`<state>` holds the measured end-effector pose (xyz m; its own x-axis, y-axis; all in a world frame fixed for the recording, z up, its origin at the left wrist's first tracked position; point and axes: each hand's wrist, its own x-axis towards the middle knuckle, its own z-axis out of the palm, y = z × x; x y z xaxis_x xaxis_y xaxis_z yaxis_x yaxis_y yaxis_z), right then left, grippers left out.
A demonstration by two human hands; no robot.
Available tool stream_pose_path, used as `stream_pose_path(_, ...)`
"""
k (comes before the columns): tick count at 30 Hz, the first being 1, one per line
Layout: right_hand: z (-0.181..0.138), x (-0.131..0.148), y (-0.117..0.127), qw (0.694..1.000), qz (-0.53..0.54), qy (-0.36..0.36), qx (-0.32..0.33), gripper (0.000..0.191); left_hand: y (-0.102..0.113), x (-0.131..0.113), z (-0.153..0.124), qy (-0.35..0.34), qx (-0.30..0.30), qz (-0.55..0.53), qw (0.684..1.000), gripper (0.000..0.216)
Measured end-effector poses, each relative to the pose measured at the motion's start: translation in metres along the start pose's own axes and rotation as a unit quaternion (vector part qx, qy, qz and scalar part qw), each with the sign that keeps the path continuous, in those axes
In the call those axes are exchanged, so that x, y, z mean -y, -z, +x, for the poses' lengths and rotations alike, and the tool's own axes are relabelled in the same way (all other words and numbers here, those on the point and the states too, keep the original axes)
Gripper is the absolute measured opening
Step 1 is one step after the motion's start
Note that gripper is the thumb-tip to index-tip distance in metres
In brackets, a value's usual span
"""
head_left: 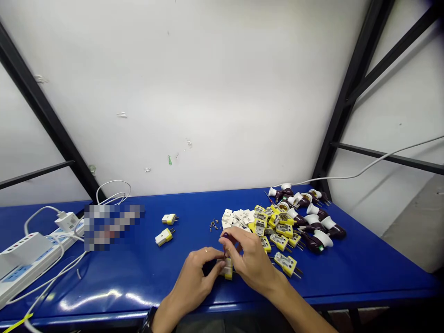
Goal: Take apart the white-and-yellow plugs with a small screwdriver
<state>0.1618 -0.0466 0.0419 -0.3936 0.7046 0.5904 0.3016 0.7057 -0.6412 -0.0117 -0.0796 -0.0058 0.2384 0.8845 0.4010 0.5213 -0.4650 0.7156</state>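
Over the blue bench [114, 289], left hand [196, 280] and right hand [251, 261] fingers pinch a yellow plug [228, 273] — half hidden.

White wall [215, 92], black steel uprights [354, 97], blue workbench [204, 203]

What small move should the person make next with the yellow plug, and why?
Probably hold the plug steady in the left hand and press gently with the right hand. Both hands are close around it, and the right fingertips cover its top, so a firm hold seems safest.
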Motion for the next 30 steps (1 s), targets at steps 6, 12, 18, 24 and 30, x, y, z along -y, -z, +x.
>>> stream_pose_path(6, 0.013, 0.004, -0.005, 0.996, 0.041, -0.068, -0.027, 0.025, -0.003, 0.006, 0.001, 0.007, -0.019, 0.006, 1.000, 0.014)
stream_pose_path(12, 0.006, -0.001, -0.004, 0.993, 0.107, -0.051, 0.012, 0.017, -0.002, 0.000, -0.001, -0.034, -0.001, 0.055, 0.998, 0.019)
stream_pose_path(18, 0.003, -0.002, -0.005, 0.995, 0.063, -0.055, -0.054, 0.014, -0.006, 0.001, 0.000, -0.021, -0.049, 0.077, 0.996, 0.010)
stream_pose_path(24, 0.003, 0.003, 0.000, 0.996, 0.084, -0.015, -0.006, 0.019, -0.005, 0.003, -0.003, -0.047, -0.033, 0.090, 0.994, 0.022)
stream_pose_path(30, 0.007, 0.003, -0.007, 0.997, 0.046, -0.020, -0.059, 0.008, -0.005, 0.000, -0.001, -0.031, -0.065, 0.119, 0.990, 0.014)
